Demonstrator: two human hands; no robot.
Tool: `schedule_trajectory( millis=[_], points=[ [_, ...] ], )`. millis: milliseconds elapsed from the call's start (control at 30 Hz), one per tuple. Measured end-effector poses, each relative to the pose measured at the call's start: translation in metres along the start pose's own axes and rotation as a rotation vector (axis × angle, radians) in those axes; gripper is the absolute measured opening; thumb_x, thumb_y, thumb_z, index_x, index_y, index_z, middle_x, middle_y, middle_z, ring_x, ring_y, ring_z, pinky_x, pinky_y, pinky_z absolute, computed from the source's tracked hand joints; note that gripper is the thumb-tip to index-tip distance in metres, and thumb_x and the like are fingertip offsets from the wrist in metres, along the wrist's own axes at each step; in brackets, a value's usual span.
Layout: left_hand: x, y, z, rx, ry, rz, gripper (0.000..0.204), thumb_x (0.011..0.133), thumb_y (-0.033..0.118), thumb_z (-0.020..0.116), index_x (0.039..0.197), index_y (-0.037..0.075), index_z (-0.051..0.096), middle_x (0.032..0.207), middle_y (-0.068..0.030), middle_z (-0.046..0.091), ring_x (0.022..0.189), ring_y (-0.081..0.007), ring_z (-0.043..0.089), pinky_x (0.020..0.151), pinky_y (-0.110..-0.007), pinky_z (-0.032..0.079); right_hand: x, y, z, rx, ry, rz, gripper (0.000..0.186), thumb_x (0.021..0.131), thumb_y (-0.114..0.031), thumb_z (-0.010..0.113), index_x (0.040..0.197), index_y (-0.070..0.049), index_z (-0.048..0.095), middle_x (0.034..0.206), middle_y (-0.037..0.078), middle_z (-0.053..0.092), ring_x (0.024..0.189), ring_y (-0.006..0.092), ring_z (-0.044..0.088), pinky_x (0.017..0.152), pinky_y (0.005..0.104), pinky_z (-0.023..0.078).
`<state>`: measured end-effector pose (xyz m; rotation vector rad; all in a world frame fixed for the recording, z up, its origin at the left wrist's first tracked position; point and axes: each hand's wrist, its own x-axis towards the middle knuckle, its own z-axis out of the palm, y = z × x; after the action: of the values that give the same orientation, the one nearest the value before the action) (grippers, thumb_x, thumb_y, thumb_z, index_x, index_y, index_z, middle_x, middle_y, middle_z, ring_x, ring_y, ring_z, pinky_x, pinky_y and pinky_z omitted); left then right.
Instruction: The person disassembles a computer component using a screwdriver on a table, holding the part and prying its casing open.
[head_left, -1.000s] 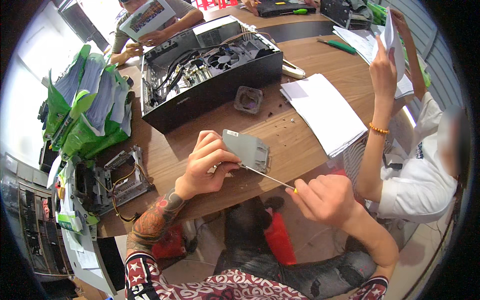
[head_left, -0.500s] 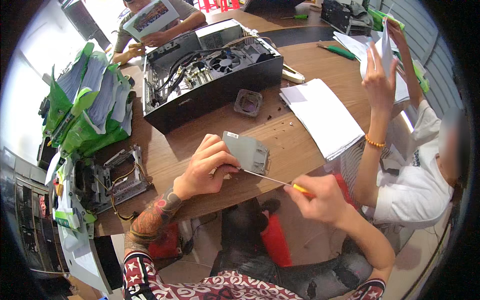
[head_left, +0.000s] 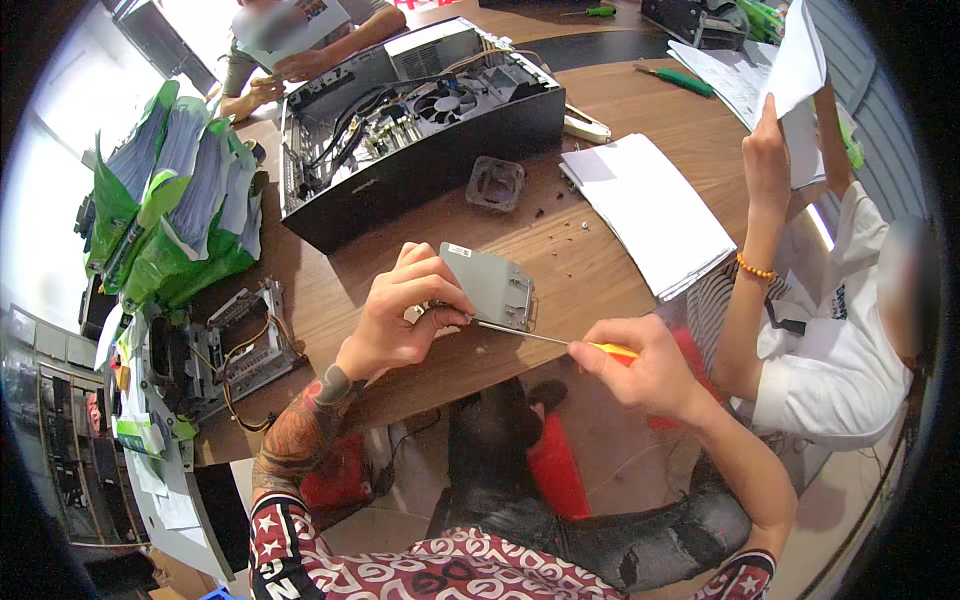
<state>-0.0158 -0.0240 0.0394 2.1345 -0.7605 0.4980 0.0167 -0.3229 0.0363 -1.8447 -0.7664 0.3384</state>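
My left hand (head_left: 412,308) is closed on the left edge of a flat grey metal piece (head_left: 490,288), like a drive or its bracket, with a small white label on one corner. It is held above the near edge of the table. My right hand (head_left: 645,372) grips a screwdriver (head_left: 616,352) by its yellow-orange handle. Its thin shaft points left, and its tip reaches the metal piece's near edge, beside my left fingertips. Those fingers hide the exact spot where the tip ends.
Beyond my hands stands an opened black computer case (head_left: 430,150). Near it are a clear plastic dish (head_left: 495,184), loose screws (head_left: 585,226) and a paper stack (head_left: 650,215). A metal frame with cables (head_left: 245,345) lies left, by green-wrapped papers (head_left: 180,200). Co-workers sit opposite and right, holding papers.
My right hand has moved slightly up, and the screwdriver lies flatter, its handle showing more. My left hand and the metal piece are slightly higher. The right co-worker's paper has swung up.
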Motion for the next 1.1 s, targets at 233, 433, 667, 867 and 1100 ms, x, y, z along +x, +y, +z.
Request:
schedule_trajectory(
  millis=[233, 433, 667, 867, 1100],
  points=[
    [0.004, 0.003, -0.006, -0.103, -0.111, -0.082, 0.018, 0.066, 0.001, 0.081, 0.080, 0.009, 0.074, 0.076, -0.0022, 0.065, 0.075, -0.0218, 0.051, 0.079, -0.036, 0.037, 0.011, 0.011, -0.014, 0.239, -0.208, 0.220, 0.032, 0.095, -0.027, 0.069, 0.079, 0.000, 0.072, 0.067, 0.000, 0.065, 0.065, 0.0067, 0.055, 0.061, 0.0265, 0.043],
    [0.003, 0.001, -0.007, -0.142, -0.115, -0.089, 0.018, 0.065, 0.001, 0.081, 0.080, 0.009, 0.074, 0.077, -0.0028, 0.065, 0.075, -0.0220, 0.051, 0.078, -0.036, 0.037, 0.011, 0.012, -0.011, 0.160, -0.193, 0.175, 0.030, 0.095, -0.025, 0.069, 0.080, 0.000, 0.071, 0.067, 0.005, 0.065, 0.065, 0.0092, 0.058, 0.061, 0.0280, 0.045],
    [-0.002, -0.003, 0.004, 0.051, 0.061, -0.072, 0.021, 0.066, -0.005, 0.079, 0.082, 0.007, 0.072, 0.078, -0.0052, 0.063, 0.076, -0.0241, 0.052, 0.073, -0.036, 0.041, -0.014, -0.020, 0.022, -0.499, 0.136, -0.298, 0.027, 0.094, -0.022, 0.068, 0.076, -0.002, 0.061, 0.064, 0.011, 0.062, 0.048, 0.0286, 0.061, 0.043, 0.0355, 0.045],
    [-0.006, 0.004, 0.018, 0.218, 0.233, -0.065, 0.022, 0.065, -0.007, 0.078, 0.082, 0.005, 0.070, 0.074, -0.0063, 0.060, 0.074, -0.0250, 0.052, 0.069, -0.035, 0.042, -0.022, -0.033, 0.048, -1.167, 0.255, -0.569, 0.029, 0.094, -0.025, 0.067, 0.076, -0.004, 0.059, 0.056, -0.003, 0.045, 0.047, 0.0104, 0.049, 0.040, 0.0245, 0.037],
    [-0.008, 0.005, 0.028, 0.243, 0.352, -0.085, 0.019, 0.068, -0.006, 0.078, 0.081, 0.005, 0.069, 0.073, -0.0064, 0.060, 0.072, -0.0238, 0.050, 0.070, -0.035, 0.038, -0.022, -0.036, 0.057, -1.374, 0.322, -0.647, 0.029, 0.096, -0.023, 0.065, 0.077, -0.001, 0.059, 0.057, -0.004, 0.042, 0.048, 0.0085, 0.044, 0.041, 0.0238, 0.034]
  ],
)
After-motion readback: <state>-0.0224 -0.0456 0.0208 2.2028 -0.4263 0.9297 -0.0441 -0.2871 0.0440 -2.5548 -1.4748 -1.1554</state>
